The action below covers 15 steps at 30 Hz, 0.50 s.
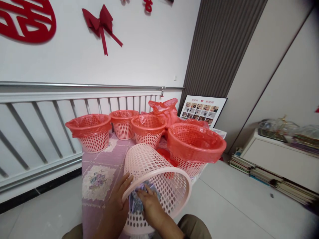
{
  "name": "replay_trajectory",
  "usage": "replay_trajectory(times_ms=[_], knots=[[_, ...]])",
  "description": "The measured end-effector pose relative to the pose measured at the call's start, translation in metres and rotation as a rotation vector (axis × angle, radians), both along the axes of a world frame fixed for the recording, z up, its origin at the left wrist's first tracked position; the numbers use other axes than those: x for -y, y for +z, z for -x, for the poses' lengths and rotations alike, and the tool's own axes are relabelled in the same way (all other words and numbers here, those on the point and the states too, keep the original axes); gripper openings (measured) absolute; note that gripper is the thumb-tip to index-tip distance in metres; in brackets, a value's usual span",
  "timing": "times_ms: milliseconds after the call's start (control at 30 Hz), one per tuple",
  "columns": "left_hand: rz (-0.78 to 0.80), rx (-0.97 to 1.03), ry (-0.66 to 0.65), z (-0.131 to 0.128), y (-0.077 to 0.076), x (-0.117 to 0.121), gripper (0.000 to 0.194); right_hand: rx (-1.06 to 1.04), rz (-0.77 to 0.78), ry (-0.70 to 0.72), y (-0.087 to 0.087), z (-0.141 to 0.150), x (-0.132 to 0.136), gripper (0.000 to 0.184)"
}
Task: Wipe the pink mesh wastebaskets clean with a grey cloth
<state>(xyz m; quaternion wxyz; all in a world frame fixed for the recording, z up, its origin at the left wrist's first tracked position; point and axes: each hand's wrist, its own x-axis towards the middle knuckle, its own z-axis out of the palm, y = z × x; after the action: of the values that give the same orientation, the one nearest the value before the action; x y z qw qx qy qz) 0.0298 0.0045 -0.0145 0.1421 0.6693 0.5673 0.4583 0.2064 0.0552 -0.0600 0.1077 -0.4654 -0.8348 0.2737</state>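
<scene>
A pink perforated plastic basket [152, 166] lies tipped on its side on the table, with its mouth toward me. My left hand [119, 202] grips its rim on the left, fingers wrapped over the edge. My right hand [149, 203] reaches inside the basket, its fingers on a bluish patterned crumpled thing [136, 200] at the bottom of the opening. I cannot make out whether the fingers pinch it.
Several upright pink baskets lined with red plastic bags [196, 141] stand behind on a pink patterned tablecloth [99, 179]. Loose red bags [164, 108] lie at the back. A white railing [37, 132] runs at left. Stacked books [274, 181] and a white cabinet [276, 157] are at right.
</scene>
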Motion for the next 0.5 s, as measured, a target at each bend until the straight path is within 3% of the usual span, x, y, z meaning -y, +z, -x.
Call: replay_trajectory(times_ms=[133,233,367,500], knots=[[0.006,-0.001,-0.009,-0.002,-0.002,0.001,0.06,0.034,0.059,0.069,-0.022,-0.018,0.034,0.064],[-0.015,-0.035,-0.008,-0.001,-0.001,0.001,0.061,-0.095,0.081,0.108,-0.022,-0.032,0.048,0.046],[-0.028,-0.1,0.004,0.008,0.021,-0.001,0.056,-0.412,0.04,0.082,0.025,-0.051,0.047,0.055],[-0.034,-0.204,0.029,0.025,0.058,-0.003,0.06,-0.612,-0.128,-0.039,0.072,-0.049,0.013,0.056]])
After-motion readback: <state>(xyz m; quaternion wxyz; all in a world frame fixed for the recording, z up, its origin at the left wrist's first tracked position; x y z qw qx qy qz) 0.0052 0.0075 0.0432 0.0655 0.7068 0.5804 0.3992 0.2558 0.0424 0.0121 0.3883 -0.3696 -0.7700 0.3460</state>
